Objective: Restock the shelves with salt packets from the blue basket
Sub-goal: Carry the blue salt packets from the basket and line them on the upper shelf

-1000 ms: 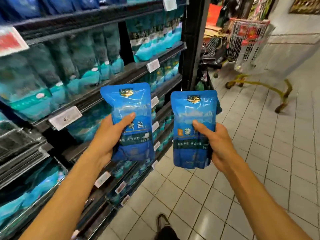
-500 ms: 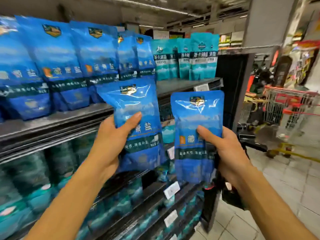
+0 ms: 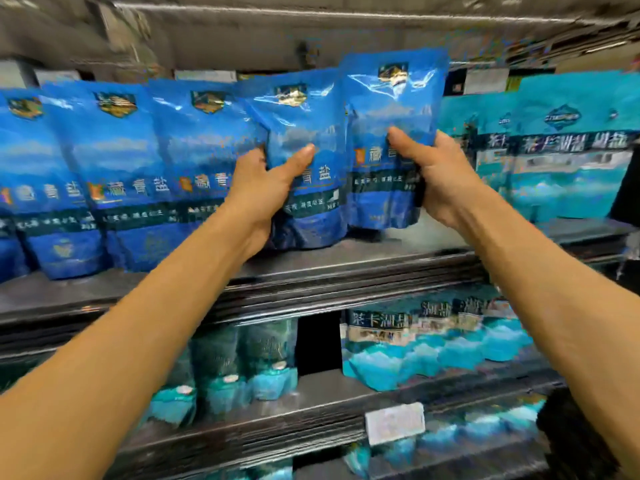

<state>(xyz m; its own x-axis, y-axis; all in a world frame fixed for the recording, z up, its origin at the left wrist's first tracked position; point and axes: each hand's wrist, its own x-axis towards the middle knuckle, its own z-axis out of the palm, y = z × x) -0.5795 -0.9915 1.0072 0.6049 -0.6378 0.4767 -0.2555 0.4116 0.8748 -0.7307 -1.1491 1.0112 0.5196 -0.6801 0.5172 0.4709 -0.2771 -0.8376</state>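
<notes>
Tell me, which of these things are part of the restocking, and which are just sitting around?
Part of the job:
left hand gripping a blue salt packet
right hand gripping another blue packet
upper shelf
shelved blue packets

Just there:
teal salt bags
lower shelf bags
price tag

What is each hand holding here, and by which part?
The left hand grips one blue salt packet at its lower left side, thumb across the front. The right hand grips a second packet at its lower right side.
</notes>
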